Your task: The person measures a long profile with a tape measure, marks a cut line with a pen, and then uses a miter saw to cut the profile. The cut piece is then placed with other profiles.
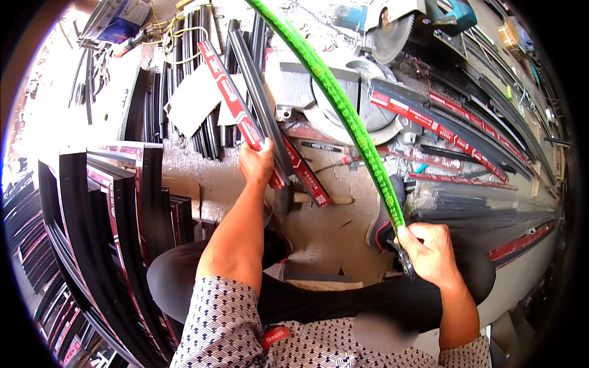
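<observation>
My left hand (256,161) is closed around a dark profile strip with a red printed film (226,92) along its face. Beside it lies a bare dark grey profile (261,101), reaching down past my fingers; whether I also grip that one I cannot tell. My right hand (429,251) pinches the lower end of a long, bright green printed strip (343,110), which curves up and left beyond the top edge. A short dark end (405,260) sticks out below that fist. Another red-labelled profile (307,173) slants under the left-hand pieces.
A mitre saw's toothed blade (392,38) stands at the back right, its grey base (296,92) in the middle. A wooden-handled hammer (328,199) lies between my feet. Black profiles (76,202) are stacked at left, red-labelled ones (454,132) at right. A marker (322,146) lies on the floor.
</observation>
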`<control>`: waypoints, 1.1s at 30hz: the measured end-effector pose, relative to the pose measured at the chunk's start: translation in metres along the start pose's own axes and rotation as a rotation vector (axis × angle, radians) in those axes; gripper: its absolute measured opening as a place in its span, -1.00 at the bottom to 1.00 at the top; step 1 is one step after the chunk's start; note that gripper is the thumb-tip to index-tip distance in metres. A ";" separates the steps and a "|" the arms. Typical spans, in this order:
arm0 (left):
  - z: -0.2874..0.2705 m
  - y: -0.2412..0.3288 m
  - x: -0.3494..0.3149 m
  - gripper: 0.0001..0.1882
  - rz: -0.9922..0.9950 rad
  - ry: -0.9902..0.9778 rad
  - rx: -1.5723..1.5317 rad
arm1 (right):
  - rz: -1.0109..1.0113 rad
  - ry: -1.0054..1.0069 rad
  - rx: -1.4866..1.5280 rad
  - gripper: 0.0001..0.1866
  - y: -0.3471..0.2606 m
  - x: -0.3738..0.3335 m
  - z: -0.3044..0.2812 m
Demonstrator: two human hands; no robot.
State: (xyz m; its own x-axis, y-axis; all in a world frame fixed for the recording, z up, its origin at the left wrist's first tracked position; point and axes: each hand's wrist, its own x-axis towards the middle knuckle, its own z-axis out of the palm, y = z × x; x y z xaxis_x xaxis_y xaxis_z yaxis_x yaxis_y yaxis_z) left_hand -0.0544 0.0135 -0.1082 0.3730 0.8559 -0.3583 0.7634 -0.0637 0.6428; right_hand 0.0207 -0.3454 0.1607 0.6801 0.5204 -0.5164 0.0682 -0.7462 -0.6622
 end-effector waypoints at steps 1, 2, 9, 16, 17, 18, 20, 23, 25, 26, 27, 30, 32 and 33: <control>0.006 -0.007 0.002 -0.42 0.008 0.030 0.005 | 0.003 -0.002 0.009 -0.66 0.000 0.002 0.001; 0.010 -0.009 -0.001 -0.43 0.018 0.034 -0.005 | 0.012 0.002 0.016 -0.66 0.002 0.002 0.002; 0.039 -0.010 -0.006 -0.48 0.046 0.048 0.048 | 0.063 0.003 0.003 -0.66 0.002 0.010 0.004; 0.052 -0.014 -0.012 -0.39 0.032 0.024 0.197 | 0.115 -0.012 -0.026 -0.68 0.000 0.018 0.011; 0.052 -0.006 -0.012 -0.35 -0.007 -0.026 0.227 | 0.115 -0.005 -0.027 -0.68 0.001 0.018 0.013; 0.047 -0.001 -0.013 -0.33 0.027 -0.011 0.194 | 0.106 -0.002 -0.025 -0.68 0.001 0.018 0.012; 0.046 0.000 -0.013 -0.18 0.091 0.024 0.145 | 0.101 -0.006 -0.021 -0.67 0.002 0.020 0.013; 0.046 0.003 -0.010 -0.20 0.055 0.046 0.128 | 0.095 -0.025 -0.057 -0.66 -0.003 0.023 0.014; 0.044 0.005 -0.007 -0.23 -0.035 0.039 0.146 | 0.097 -0.031 -0.058 -0.65 -0.004 0.024 0.016; 0.043 0.007 -0.006 -0.24 -0.077 0.034 0.154 | 0.098 -0.030 -0.058 -0.65 -0.004 0.024 0.016; 0.040 0.008 -0.004 -0.26 -0.072 0.010 0.174 | 0.093 -0.024 -0.052 -0.65 -0.003 0.024 0.017; 0.034 0.001 -0.001 -0.35 -0.054 0.010 0.189 | 0.087 -0.016 -0.044 -0.65 -0.002 0.023 0.018; 0.030 -0.011 0.003 -0.36 -0.057 0.078 0.151 | 0.098 -0.017 -0.055 -0.65 -0.005 0.024 0.018; 0.024 -0.014 0.007 -0.36 -0.069 0.090 0.151 | 0.108 -0.023 -0.059 -0.65 -0.007 0.024 0.018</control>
State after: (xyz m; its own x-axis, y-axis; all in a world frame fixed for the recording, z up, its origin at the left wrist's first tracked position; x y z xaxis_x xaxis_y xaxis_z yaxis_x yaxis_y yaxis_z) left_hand -0.0495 0.0075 -0.1357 0.2731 0.9031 -0.3315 0.8585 -0.0733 0.5076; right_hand 0.0239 -0.3202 0.1430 0.6691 0.4441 -0.5958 0.0385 -0.8214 -0.5690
